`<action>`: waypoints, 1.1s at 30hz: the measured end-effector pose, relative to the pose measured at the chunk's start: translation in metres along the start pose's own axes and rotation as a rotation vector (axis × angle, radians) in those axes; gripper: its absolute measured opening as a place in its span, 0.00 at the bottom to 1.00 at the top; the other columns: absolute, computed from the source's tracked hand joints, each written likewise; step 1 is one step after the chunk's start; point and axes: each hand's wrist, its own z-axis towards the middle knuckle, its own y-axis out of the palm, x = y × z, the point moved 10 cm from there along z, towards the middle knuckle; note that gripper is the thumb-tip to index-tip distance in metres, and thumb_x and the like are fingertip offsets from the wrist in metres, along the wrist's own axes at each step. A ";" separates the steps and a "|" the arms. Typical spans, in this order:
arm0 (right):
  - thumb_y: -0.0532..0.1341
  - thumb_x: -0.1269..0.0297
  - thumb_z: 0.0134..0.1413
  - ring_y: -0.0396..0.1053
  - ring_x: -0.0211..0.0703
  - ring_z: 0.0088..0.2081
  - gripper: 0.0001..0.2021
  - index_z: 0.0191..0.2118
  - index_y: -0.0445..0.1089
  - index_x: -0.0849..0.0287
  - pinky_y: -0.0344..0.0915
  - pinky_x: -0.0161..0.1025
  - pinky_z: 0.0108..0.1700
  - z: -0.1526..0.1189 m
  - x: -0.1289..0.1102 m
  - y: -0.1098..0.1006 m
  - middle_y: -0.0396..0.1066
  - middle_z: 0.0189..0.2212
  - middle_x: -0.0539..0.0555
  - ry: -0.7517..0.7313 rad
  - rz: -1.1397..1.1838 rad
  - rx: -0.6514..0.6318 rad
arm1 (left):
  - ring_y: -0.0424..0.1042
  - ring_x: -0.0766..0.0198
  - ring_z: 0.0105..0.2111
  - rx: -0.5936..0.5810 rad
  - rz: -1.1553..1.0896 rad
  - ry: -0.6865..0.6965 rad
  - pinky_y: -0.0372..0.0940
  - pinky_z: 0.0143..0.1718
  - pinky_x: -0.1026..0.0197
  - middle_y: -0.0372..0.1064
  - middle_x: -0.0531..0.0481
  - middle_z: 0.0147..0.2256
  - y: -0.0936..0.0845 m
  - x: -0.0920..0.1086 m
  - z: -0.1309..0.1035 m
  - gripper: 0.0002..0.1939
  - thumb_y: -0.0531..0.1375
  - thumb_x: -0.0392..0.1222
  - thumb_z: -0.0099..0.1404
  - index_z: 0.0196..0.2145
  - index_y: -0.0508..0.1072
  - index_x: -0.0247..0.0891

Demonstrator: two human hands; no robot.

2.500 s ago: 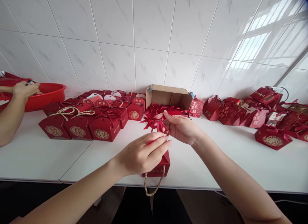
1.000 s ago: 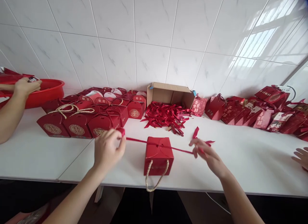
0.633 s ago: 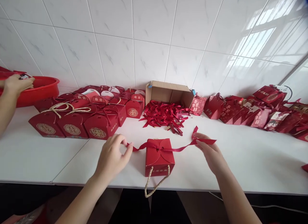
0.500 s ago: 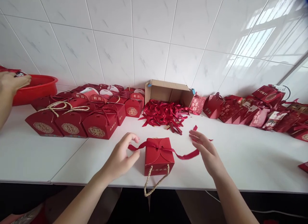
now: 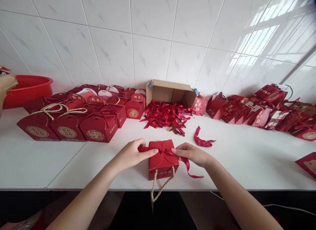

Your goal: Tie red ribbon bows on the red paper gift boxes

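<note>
Pinching red ribbon (image 5: 147,149) with left hand (image 5: 134,153) and right hand (image 5: 194,153) across the top of red box (image 5: 158,162), upright near the front edge of the surface (image 5: 98,170). Showing, farther back, loose ribbon (image 5: 202,143) beyond the right hand, then heaped ribbons (image 5: 168,114) at the mouth of cardboard carton (image 5: 170,84), against tiled wall (image 5: 151,52).

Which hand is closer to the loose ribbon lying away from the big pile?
Right. The right hand is just on the near side of the loose ribbon; the left hand is farther off, at the red box on its left side.
</note>
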 end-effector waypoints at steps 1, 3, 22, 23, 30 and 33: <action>0.64 0.48 0.50 0.54 0.32 0.21 0.21 0.19 0.64 0.60 0.53 0.35 0.28 -0.001 -0.003 0.000 0.58 0.17 0.45 -0.032 0.022 -0.010 | 0.58 0.65 0.25 0.012 -0.002 0.016 0.53 0.27 0.63 0.54 0.58 0.23 -0.001 0.004 -0.003 0.22 0.61 0.60 0.53 0.23 0.58 0.40; 0.66 0.55 0.50 0.58 0.33 0.24 0.17 0.19 0.66 0.61 0.55 0.35 0.32 -0.004 -0.011 -0.001 0.62 0.18 0.46 -0.100 0.092 -0.022 | 0.58 0.65 0.25 0.004 -0.042 0.071 0.54 0.27 0.64 0.54 0.57 0.23 0.001 0.014 -0.009 0.22 0.60 0.57 0.56 0.20 0.58 0.39; 0.61 0.53 0.57 0.67 0.36 0.29 0.17 0.27 0.75 0.62 0.61 0.36 0.37 -0.037 -0.027 -0.027 0.71 0.24 0.52 -0.152 0.253 0.128 | 0.60 0.51 0.56 0.085 0.139 0.289 0.61 0.52 0.52 0.56 0.46 0.55 -0.019 0.028 -0.018 0.22 0.59 0.55 0.60 0.50 0.62 0.48; 0.62 0.54 0.56 0.66 0.35 0.29 0.16 0.27 0.75 0.62 0.61 0.35 0.37 -0.039 -0.033 -0.028 0.71 0.24 0.51 -0.165 0.276 0.148 | 0.58 0.52 0.57 0.122 0.162 0.351 0.59 0.56 0.50 0.56 0.47 0.56 -0.018 0.043 -0.019 0.20 0.59 0.53 0.60 0.49 0.63 0.48; 0.66 0.61 0.53 0.65 0.34 0.28 0.09 0.29 0.76 0.61 0.61 0.35 0.36 -0.045 -0.061 -0.020 0.72 0.23 0.50 -0.234 0.276 0.146 | 0.61 0.50 0.54 0.224 0.412 0.608 0.56 0.53 0.45 0.61 0.44 0.53 0.025 0.111 -0.022 0.17 0.62 0.45 0.59 0.45 0.65 0.44; 0.66 0.58 0.52 0.65 0.34 0.26 0.11 0.28 0.74 0.61 0.61 0.35 0.34 -0.048 -0.058 -0.021 0.71 0.21 0.49 -0.222 0.162 0.169 | 0.63 0.51 0.52 0.433 0.409 0.636 0.55 0.51 0.47 0.65 0.44 0.48 0.013 0.116 -0.023 0.13 0.59 0.39 0.60 0.43 0.63 0.41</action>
